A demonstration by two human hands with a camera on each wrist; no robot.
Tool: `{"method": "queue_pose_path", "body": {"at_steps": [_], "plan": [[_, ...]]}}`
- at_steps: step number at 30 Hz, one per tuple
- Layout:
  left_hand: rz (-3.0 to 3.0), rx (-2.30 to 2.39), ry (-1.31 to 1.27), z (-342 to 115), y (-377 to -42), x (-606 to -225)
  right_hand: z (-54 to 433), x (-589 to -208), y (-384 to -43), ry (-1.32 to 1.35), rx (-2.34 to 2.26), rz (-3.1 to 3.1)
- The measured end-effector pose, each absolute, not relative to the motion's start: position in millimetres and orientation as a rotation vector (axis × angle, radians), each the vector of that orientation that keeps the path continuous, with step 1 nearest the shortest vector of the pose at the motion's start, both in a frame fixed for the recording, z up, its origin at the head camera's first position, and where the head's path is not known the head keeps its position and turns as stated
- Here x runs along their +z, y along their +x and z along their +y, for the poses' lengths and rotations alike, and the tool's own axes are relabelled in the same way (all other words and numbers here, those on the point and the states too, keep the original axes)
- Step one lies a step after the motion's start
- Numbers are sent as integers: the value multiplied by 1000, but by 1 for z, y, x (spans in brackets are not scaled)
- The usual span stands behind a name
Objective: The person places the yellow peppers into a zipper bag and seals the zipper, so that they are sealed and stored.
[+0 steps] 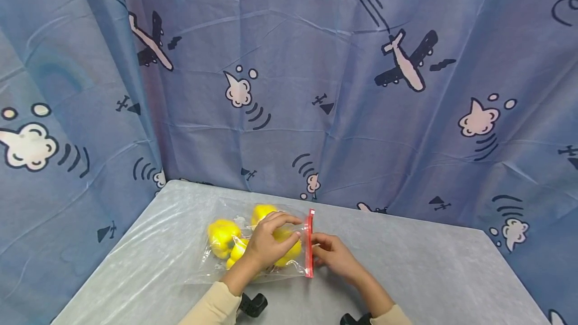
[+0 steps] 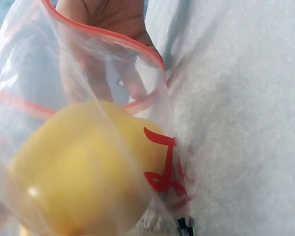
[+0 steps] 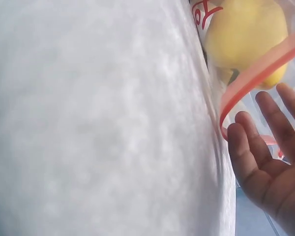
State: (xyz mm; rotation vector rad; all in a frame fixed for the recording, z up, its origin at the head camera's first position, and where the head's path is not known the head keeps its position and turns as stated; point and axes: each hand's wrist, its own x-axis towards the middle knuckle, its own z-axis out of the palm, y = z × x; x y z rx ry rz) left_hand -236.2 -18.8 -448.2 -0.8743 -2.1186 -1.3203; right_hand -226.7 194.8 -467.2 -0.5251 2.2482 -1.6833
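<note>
A clear zip bag (image 1: 212, 271) with a red zip edge (image 1: 309, 245) lies on the table, its mouth to the right. Inside are several yellow lobed things that look like bell peppers (image 1: 222, 238). My left hand (image 1: 267, 242) is over the bag, index finger and thumb apart above the pepper (image 2: 88, 167) nearest the mouth; its other fingers are hidden. At the mouth is my right hand (image 1: 335, 255), its loosely bent fingers (image 3: 275, 118) beside the red edge. The left wrist view shows the mouth gaping, with right-hand fingers seen through the plastic.
A pale cloth covers the table (image 1: 415, 265). Blue patterned curtain (image 1: 289, 89) hangs behind and along the sides. Black wrist devices (image 1: 254, 305) show below both hands.
</note>
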Motion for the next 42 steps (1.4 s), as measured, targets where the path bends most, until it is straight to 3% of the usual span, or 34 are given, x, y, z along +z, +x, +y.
{"method": "queue_pose_path", "body": {"at_steps": [27,35,42], "plan": [[-2174,-1195,-911,-22,-234,-445,193,-455,-253,116,-1876,2623],[-2273,-1155,-901,-29,-240,-425,192,-461,-271,234,-1849,2610],[-2536,-1306,-798,-39,-265,-398,191,-467,-284,274,-1763,2553]]}}
